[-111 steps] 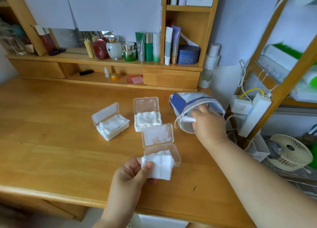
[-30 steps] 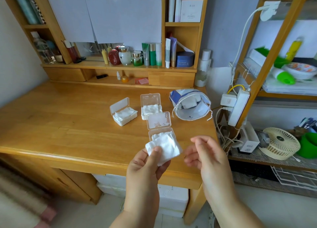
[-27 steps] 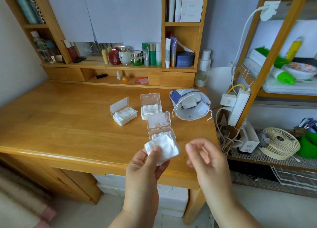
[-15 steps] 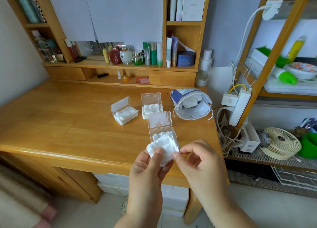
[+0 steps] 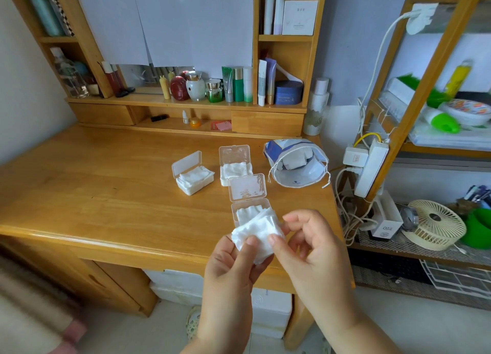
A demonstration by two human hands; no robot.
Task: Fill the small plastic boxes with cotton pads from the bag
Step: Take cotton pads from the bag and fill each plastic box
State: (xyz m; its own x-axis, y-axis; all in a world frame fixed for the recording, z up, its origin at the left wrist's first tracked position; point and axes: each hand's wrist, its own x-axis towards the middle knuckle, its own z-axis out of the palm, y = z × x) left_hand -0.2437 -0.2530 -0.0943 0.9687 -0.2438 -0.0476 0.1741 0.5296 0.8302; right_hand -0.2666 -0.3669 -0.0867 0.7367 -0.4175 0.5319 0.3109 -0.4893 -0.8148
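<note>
1. Closing in from an empty, parted pose a second ago, the right hand (image 5: 305, 236) now pinches the stack of cotton pads (image 5: 256, 234) at lower centre.
2. Left hand (image 5: 236, 258) keeps its thumb-and-finger grip on the same stack, above the near box (image 5: 251, 210).
3. Far boxes (image 5: 194, 176) and (image 5: 235, 168) sit full on the surface (image 5: 106, 194); the bag (image 5: 295, 164) lies open, upper right.
4. Squaring the stack likely precedes loading the last box.
</note>
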